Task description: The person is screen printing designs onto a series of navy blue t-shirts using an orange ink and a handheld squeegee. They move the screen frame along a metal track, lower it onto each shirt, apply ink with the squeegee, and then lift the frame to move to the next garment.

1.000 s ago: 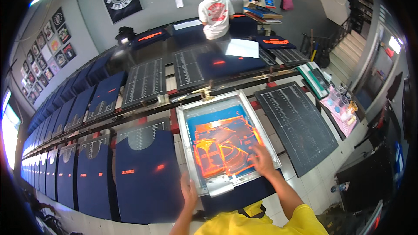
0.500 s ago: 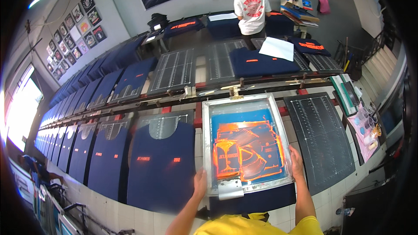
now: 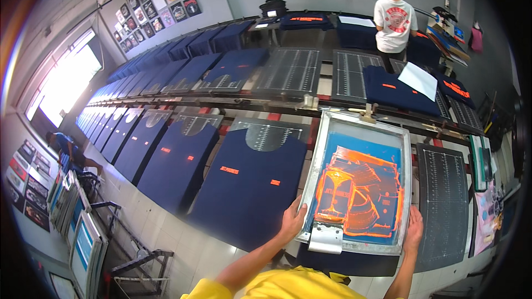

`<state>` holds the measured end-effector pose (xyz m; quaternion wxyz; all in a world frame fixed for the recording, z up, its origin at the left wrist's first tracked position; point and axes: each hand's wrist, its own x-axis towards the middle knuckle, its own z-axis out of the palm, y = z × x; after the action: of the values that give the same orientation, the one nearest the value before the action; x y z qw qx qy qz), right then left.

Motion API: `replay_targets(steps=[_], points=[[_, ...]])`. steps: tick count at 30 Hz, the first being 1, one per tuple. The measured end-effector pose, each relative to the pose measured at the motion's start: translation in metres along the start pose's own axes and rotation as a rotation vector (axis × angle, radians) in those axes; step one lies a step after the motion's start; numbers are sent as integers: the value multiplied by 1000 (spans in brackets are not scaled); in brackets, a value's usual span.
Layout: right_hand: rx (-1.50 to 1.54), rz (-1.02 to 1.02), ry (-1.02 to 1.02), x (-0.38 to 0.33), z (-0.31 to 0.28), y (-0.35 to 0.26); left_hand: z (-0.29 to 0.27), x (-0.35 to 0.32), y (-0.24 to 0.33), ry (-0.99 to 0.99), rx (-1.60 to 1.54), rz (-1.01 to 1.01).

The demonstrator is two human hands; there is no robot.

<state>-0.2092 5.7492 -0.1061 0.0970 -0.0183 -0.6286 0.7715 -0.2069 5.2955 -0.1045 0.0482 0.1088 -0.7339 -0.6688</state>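
A screen-printing frame [image 3: 406, 188] with a metal rim rests over a dark blue shirt on the pallet in front of me. Orange ink is smeared across its blue mesh. My left hand [image 3: 291, 222] grips the rim's left side near the close corner. On the opposite side, my right hand [image 3: 413, 231] holds the right edge, fingers along the rim. A pale metal squeegee [image 3: 326, 238] lies in the frame's near left corner. Beneath the near edge shows part of the shirt [image 3: 354, 263]. Left of the frame, a dark blue shirt [image 3: 249, 188] bears small orange prints.
Shirts on pallets [image 3: 177, 155] run in rows to the far left. A bare pallet [image 3: 443, 205] stands right of the frame. A dark rail [image 3: 266, 105] crosses behind. Another person [image 3: 394, 22] stands at the back; a second [image 3: 69, 149] is at far left by stacked screens [image 3: 83, 243].
My view has swung left, so the scene sits further right. Both hands remain at the frame, which stays over the same pallet. A person at far left has come into view.
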Motion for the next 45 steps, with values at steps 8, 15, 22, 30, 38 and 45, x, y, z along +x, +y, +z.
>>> replay_targets(steps=[8, 15, 22, 30, 38, 45], points=[[-55, -2, -49, -35, 126, 4, -131, 10, -16, 37, -95, 11], [45, 7, -32, -72, 298, 43, -293, 32, -50, 85, -74, 30], [68, 125, 45, -73, 404, 74, -392, 79, -77, 115, 63, -14], [63, 96, 7, -53, 432, 99, -420, 117, -87, 92, 46, -33], [3, 95, 43, -50, 433, 107, -421, 120, -64, 32, 31, -62], [35, 74, 61, -49, 430, 121, -433, 123, -111, 105, 38, -85]])
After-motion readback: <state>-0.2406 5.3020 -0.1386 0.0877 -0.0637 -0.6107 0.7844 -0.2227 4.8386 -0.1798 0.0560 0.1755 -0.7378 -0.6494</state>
